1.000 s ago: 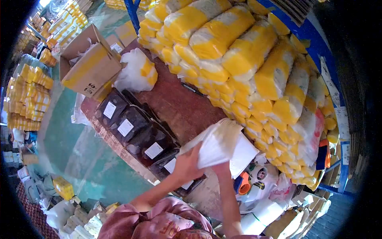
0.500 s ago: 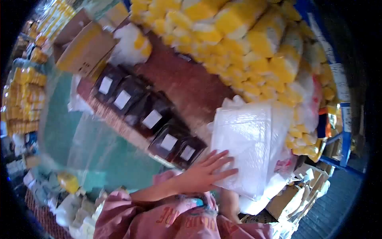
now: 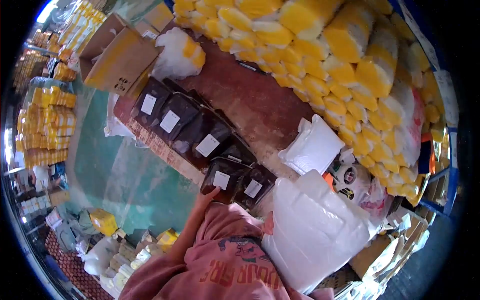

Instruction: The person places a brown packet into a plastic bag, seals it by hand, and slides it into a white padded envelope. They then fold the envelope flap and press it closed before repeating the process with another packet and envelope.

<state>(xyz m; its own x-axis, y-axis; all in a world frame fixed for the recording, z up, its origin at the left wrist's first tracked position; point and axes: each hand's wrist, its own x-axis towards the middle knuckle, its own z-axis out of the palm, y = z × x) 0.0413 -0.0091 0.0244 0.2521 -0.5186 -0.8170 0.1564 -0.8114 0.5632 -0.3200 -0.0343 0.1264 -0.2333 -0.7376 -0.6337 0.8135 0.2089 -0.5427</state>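
My left hand (image 3: 204,198) reaches to the near edge of a dark brown plastic-wrapped pack (image 3: 210,186) with a white label, a finger stretched out onto it near the label. Against my body leans a large, shiny white plastic-wrapped pack (image 3: 320,225). My right hand (image 3: 268,224) shows only in part at its left edge, closed on the wrap; the rest of that hand and the arm are hidden behind it. Several more dark labelled packs (image 3: 176,117) lie in a row along the table edge. Beyond is a smaller white plastic pack (image 3: 314,146).
A wall of yellow-and-white packs (image 3: 315,55) rises at the back right. Tape rolls (image 3: 348,175) lie right of the smaller white pack. An open cardboard box (image 3: 117,55) and a clear bag with yellow content (image 3: 179,54) stand at the far left of the reddish table (image 3: 235,95).
My left hand has left the white pack and moved left to a dark pack. The large white pack has come nearer my body, uncovering the smaller white pack and tape rolls.
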